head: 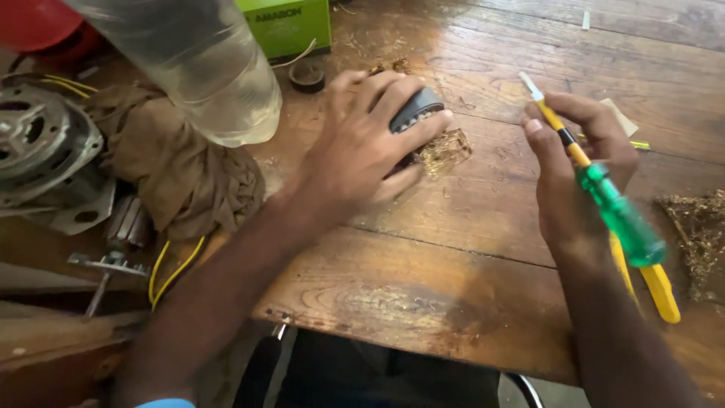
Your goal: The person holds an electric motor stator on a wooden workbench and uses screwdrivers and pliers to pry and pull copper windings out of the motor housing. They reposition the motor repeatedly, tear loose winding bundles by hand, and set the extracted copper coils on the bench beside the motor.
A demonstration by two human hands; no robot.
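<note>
My left hand lies over a dark grey ribbed round part on the wooden table, with the fingers curled around it. A clump of fine copper wire sticks out from under that part. My right hand holds a screwdriver with a green see-through handle and a yellow-sleeved shaft, its tip pointing up and away. Yellow-handled pliers lie on the table just under the right hand.
A clear plastic bottle lies at the upper left beside a green box. A brown rag and a metal motor housing sit at the left edge. Copper wire scraps lie at the right.
</note>
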